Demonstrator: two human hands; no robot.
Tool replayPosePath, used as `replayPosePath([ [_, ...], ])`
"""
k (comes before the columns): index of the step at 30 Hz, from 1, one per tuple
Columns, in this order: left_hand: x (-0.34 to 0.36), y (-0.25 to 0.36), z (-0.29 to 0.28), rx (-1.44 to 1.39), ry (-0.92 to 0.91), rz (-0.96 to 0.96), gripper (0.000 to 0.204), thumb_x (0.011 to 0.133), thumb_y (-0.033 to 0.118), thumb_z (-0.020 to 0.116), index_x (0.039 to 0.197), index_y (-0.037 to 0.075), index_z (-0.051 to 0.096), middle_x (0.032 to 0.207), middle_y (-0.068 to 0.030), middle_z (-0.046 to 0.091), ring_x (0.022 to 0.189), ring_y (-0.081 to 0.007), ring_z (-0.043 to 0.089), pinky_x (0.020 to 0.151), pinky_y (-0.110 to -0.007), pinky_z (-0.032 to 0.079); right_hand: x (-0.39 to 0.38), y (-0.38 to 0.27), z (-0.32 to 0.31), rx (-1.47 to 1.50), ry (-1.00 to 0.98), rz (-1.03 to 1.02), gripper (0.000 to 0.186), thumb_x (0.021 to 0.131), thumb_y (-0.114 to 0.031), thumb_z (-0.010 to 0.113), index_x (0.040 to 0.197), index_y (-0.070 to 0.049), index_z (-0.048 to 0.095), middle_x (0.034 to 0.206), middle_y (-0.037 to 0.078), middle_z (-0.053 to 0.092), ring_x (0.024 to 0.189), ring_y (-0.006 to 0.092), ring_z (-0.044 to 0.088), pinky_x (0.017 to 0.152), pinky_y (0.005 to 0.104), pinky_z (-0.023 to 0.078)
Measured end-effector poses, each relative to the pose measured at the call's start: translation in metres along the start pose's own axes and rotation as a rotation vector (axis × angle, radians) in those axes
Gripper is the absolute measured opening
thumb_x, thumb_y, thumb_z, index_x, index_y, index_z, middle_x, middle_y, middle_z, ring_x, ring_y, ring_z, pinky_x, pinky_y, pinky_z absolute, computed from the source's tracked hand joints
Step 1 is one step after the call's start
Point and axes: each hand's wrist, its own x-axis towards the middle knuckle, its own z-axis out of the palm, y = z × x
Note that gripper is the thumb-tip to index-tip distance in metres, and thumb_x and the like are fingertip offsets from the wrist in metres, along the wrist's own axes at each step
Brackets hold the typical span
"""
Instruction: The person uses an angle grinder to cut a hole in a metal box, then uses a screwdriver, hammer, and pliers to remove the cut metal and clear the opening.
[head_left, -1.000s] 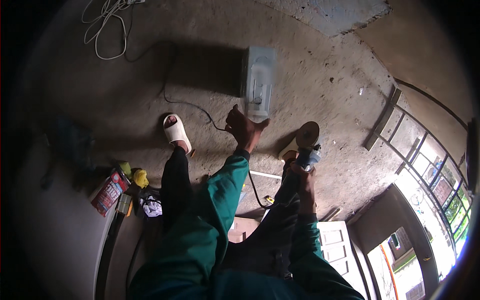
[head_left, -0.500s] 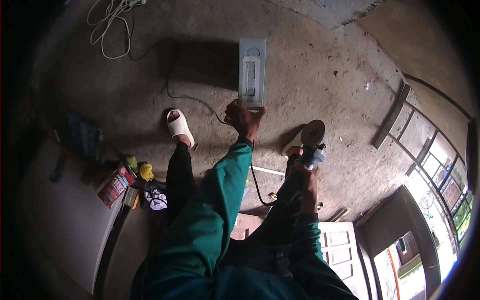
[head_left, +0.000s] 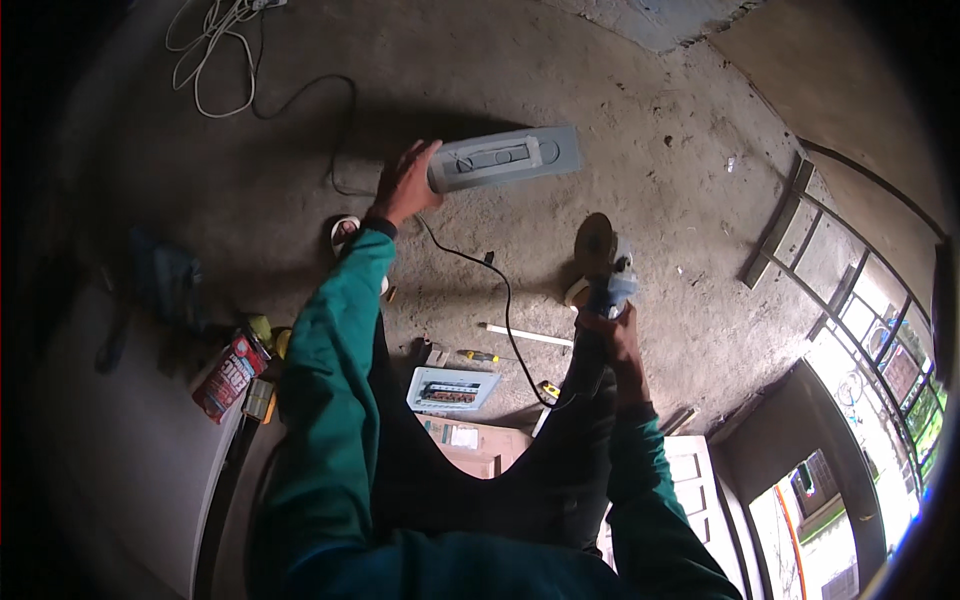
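Observation:
My left hand (head_left: 405, 185) grips one end of a long grey box (head_left: 560, 150), which lies nearly crosswise above the concrete floor. Round knockouts and a taped strip mark its upward face. Whether the box touches the floor I cannot tell. My right hand (head_left: 622, 345) is wrapped round the body of an angle grinder (head_left: 622, 283), held right of the box and nearer to me. A brown disc (head_left: 594, 243) is on the grinder's far end. Its black cord (head_left: 509, 310) loops over the floor toward the far left.
Between my legs lie a panel with breakers (head_left: 465, 384), a yellow screwdriver (head_left: 480, 356), a white strip (head_left: 535, 335) and a tape measure (head_left: 549, 389). A red bag (head_left: 232, 378) is on the left. White cable (head_left: 205, 60) lies far left; a metal frame (head_left: 845, 270) stands right.
My left hand has moved left and away, turning the box from lengthwise to nearly crosswise. The grinder in my right hand has shifted slightly left and away. The breaker panel has come into view.

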Motion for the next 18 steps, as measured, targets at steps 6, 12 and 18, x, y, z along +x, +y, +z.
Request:
replayPosePath([
  [6,0.014,-0.001,-0.020,-0.032,-0.044,0.066,0.087,0.061,0.009,0.080,0.138,0.009,0.040,0.133,-0.0166,0.050,0.125,-0.0342,0.046,0.101,-0.041,0.042,0.055,-0.003,0.005,-0.372,-0.069,-0.562,0.021,0.070,-0.019,0.069,0.088,-0.009,0.069,0.088,0.011,0.061,0.080,0.0235,0.062,0.068,0.0348,0.050],
  [12,0.005,-0.008,-0.022,-0.158,0.050,0.057,0.090,0.063,0.013,0.083,0.141,0.013,0.038,0.130,-0.0170,0.053,0.119,-0.0344,0.051,0.097,-0.039,0.045,0.082,-0.033,0.013,-0.511,-0.250,-0.613,0.016,0.081,-0.018,0.066,0.096,-0.018,0.069,0.100,0.015,0.051,0.095,0.0342,0.052,0.079,0.0424,0.047],
  [18,0.005,-0.014,-0.027,-0.197,-0.017,0.000,0.091,0.061,0.015,0.084,0.141,0.019,0.040,0.119,-0.0184,0.061,0.110,-0.0339,0.058,0.092,-0.039,0.047,0.095,-0.065,0.039,-0.607,-0.246,-0.791,0.039,0.066,-0.027,0.075,0.096,-0.004,0.066,0.083,0.008,0.065,0.076,0.0200,0.064,0.069,0.0326,0.051],
])
